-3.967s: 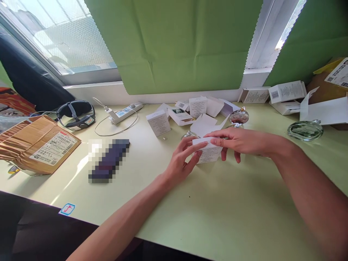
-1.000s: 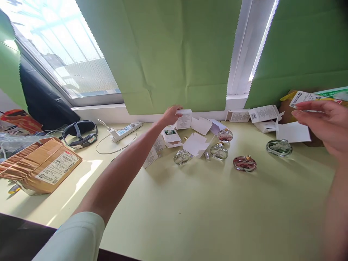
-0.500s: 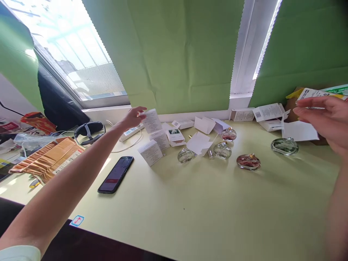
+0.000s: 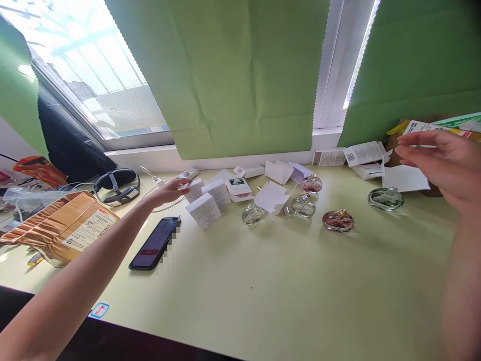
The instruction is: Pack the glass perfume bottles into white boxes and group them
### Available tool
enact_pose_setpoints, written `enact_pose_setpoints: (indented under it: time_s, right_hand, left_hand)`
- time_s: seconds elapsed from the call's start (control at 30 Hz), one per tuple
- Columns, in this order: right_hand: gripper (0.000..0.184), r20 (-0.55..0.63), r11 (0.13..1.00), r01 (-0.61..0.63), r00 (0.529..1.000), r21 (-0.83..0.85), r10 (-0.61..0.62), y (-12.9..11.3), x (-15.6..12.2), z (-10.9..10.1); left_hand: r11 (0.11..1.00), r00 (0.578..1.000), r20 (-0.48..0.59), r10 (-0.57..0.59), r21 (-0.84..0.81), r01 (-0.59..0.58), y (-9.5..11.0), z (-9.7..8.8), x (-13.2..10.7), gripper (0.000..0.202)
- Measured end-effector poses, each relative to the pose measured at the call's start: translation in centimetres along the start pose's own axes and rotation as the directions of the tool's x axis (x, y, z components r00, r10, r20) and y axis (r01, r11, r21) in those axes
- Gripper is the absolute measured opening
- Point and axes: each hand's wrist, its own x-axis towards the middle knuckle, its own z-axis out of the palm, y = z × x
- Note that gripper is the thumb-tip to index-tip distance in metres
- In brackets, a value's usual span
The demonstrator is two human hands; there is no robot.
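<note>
Just beyond left hand point(image 4: 169, 192), white box point(image 4: 196, 191) in its pinch, right hand point(image 4: 441, 159) curled, hold unclear

White box point(image 4: 195, 189) shifted left, lowered beside two similar boxes point(image 4: 205, 211), left hand point(image 4: 171, 192) down with it

your left hand point(image 4: 171, 190) pinching a small white box point(image 4: 195, 191), two printed boxes point(image 4: 204, 211) just beside it, your right hand point(image 4: 441, 163) raised, five glass bottles point(image 4: 338, 221) on the pale table point(image 4: 285, 291), a phone point(image 4: 155, 244) near your left forearm, green blinds point(image 4: 233, 75) behind
</note>
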Motion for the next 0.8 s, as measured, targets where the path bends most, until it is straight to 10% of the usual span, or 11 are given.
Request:
enact_pose_setpoints:
  time_s: [0.17,0.33,0.57,0.8]
  right_hand:
    - [0.028,0.010,1.000,-0.007,1.000,-0.028,0.007,-0.1,-0.1,0.0]
    - [0.028,0.014,0.998,-0.013,1.000,-0.060,0.013,-0.3,-0.2,0.0]
    - [0.031,0.031,0.998,0.044,0.999,-0.046,-0.042,0.4,0.2,-0.6]
    - [0.029,0.036,0.992,0.101,0.994,-0.075,-0.099,-0.5,-0.3,-0.9]
  left_hand:
    - [0.999,0.997,0.075,0.034,0.022,-0.036,0.0,-1.4,1.6,0.069]
    - [0.984,0.986,0.048,0.159,0.069,-0.162,4.7,-1.8,4.1,0.069]
    - [0.737,0.774,0.468,0.426,0.316,-0.597,13.9,3.9,4.1,0.074]
    - [0.690,0.702,0.602,0.381,0.320,-0.650,15.2,8.2,4.7,0.074]
